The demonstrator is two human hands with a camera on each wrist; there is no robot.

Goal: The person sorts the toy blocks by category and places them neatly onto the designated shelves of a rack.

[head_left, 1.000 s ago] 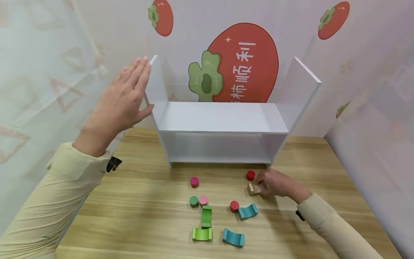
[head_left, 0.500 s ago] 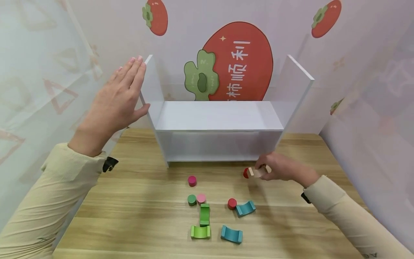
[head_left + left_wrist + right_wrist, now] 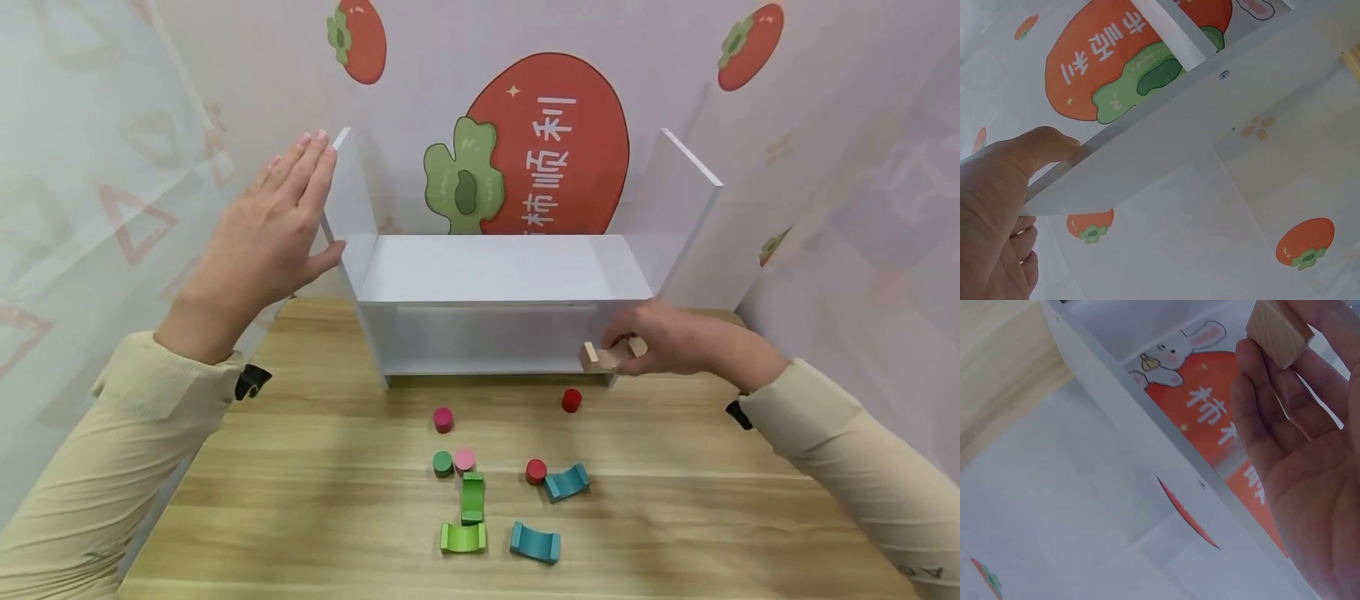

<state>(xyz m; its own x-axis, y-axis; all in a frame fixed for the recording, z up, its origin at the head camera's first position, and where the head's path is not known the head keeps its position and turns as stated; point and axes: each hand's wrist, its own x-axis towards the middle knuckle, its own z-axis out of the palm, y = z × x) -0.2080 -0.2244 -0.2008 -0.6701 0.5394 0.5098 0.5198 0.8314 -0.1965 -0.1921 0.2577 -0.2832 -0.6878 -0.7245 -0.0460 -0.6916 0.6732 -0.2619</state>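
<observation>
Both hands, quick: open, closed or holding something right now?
Left hand: open, touching the shelf.
Right hand: closed, holding the tan block.

Small enclosed booth or corner, not assignable with certainty to home, studio or classroom. Bounded across the upper frame by a pale back wall (image 3: pixel 667 75), at left by a side wall (image 3: pixel 67 150) with faint triangle outlines (image 3: pixel 116 223), and at right by a further side wall (image 3: pixel 862 275). Decorated at upper centre with a large cartoon persimmon (image 3: pixel 592 167) bearing Chinese characters (image 3: pixel 555 129). Furnished with a wood-grain tabletop (image 3: pixel 300 475) across the lower frame, a white shelf unit (image 3: pixel 495 271) at centre, and coloured blocks (image 3: pixel 462 540) below, suggestive of a play area.
</observation>
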